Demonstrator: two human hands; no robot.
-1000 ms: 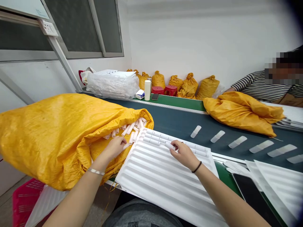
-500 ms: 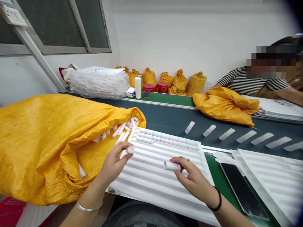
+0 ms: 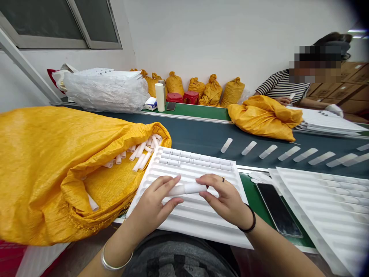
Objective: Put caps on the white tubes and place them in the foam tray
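Observation:
My left hand [image 3: 154,200] and my right hand [image 3: 221,198] meet over a white grooved tray [image 3: 198,221] in front of me. Between their fingertips they hold two short white tubes [image 3: 187,188] end to end, pressed together into one line. The far grooves of the tray carry rows of white tubes [image 3: 196,159]. To the left lies a big yellow woven sack [image 3: 49,169], its open mouth spilling several loose white tubes [image 3: 141,152] next to the tray's corner.
A dark conveyor belt [image 3: 198,136] carries a row of white pieces [image 3: 268,151]. A phone [image 3: 278,209] and another grooved tray [image 3: 323,200] lie at the right. Across the belt a person in a striped top [image 3: 281,86] sits behind a yellow sack [image 3: 263,115]. More sacks line the wall.
My left hand took a tube from the sack's mouth and came right; my right hand came back from the tray's far rows with a tube. The two tubes now meet. The view shifted right.

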